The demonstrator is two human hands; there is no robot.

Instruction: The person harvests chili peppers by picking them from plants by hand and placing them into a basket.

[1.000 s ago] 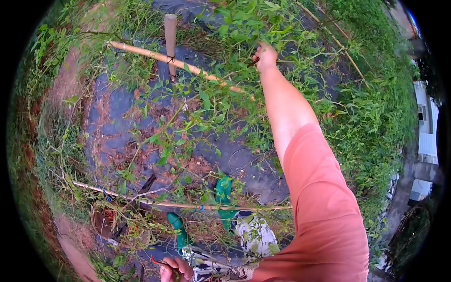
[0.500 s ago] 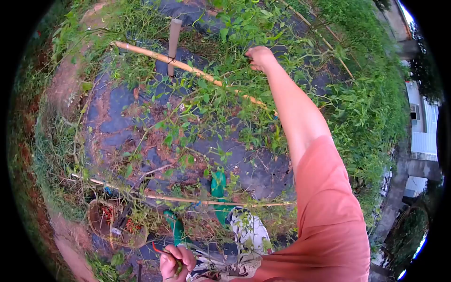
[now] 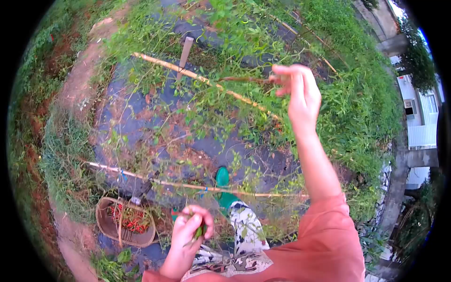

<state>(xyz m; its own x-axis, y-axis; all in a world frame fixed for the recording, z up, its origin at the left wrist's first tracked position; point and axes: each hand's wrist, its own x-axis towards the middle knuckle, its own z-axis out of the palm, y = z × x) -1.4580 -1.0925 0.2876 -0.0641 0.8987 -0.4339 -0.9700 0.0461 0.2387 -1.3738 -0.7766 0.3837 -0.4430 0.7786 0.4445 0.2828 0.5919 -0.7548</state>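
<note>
My left hand [image 3: 190, 228] is low in front of my body, its fingers closed round chili peppers [image 3: 199, 231]. Green parts show between the fingers, and a bit of red shows by the fingertips. Over the plants, my right hand [image 3: 300, 91] is raised with its fingers bent. A slender reddish-brown thing [image 3: 244, 79] reaches left from those fingertips. It is blurred, and its kind cannot be made out. Below and around this hand are leafy pepper plants [image 3: 235, 101] with thin green pods.
A woven basket [image 3: 104, 226] with red chilies [image 3: 136, 223] stands at lower left. One bamboo pole [image 3: 221, 189] crosses before my legs, another bamboo pole [image 3: 235, 95] farther off by an upright stake [image 3: 185, 54]. Dark ground sheeting [image 3: 127, 113] lies under the plants. My green boot [image 3: 222, 176] rests on it.
My right hand has drawn back from the plants to the right, with the slender brownish thing now at its fingertips. My left hand has come up and a little right, still closed on the chilies.
</note>
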